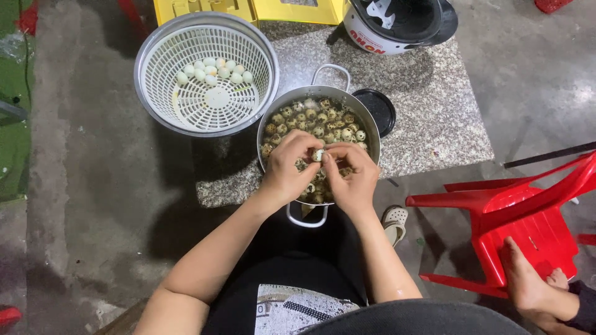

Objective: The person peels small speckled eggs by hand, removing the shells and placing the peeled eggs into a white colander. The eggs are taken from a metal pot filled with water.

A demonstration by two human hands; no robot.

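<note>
— Holding anything, those two hands over the pot?

— Yes. The left hand (287,169) and the right hand (351,175) meet above the metal pot (370,123), and between their fingertips sits one small quail egg (318,154). Both hands pinch it, thumbs and forefingers pressed in on it from either side.

— Is the egg still shelled?

— Hard to say; it is small and half covered by the fingers. It looks pale, possibly partly peeled.

— What is in the pot?

— A heap of speckled quail eggs (313,119), brown-spotted, apparently lying in water. The pot has two loop handles, one toward the person, one away, and it stands on a speckled stone slab (428,99).

— And to the left of it?

— A white plastic strainer basket (186,105) set inside a metal bowl (143,51), just beside the pot. A small cluster of peeled white eggs (212,70) lies at the basket's far side.

— Anything else around?

— A dark round lid (376,109) touches the pot's right rim. Behind it stands a white rice cooker (379,38) with its dark lid open, and a yellow crate (248,9) sits at the top edge. On the right is a red plastic chair (528,217), with another person's bare foot (528,279) resting by its leg. A pale sandal (395,221) lies on the concrete floor (93,186) near the right forearm.
</note>
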